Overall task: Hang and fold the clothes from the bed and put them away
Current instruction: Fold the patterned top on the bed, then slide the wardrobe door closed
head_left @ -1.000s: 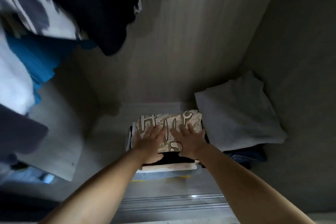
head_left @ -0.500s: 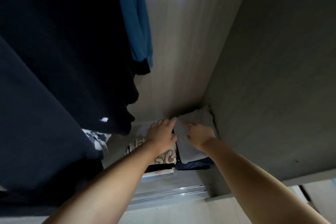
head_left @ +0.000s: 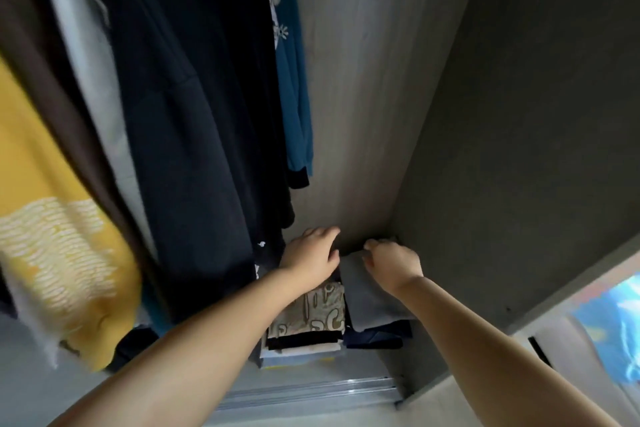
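left hand (head_left: pixel 311 255) flat, fingers spread, on patterned fold (head_left: pixel 317 308) | right hand (head_left: pixel 391 262) fingers curled, gripping far edge of grey fold (head_left: pixel 370 298) | 2 stacks side by side on wardrobe floor, right far corner | hung clothes (head_left: pixel 194 114) left

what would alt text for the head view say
Inside a wardrobe, the left hand rests on a folded beige patterned cloth atop a stack, while the right hand touches a folded grey garment beside it, under hanging dark clothes.

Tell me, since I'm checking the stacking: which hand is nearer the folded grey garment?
Right. The right hand rests on the folded grey garment at its far end; the left hand lies beside it, over the patterned stack.
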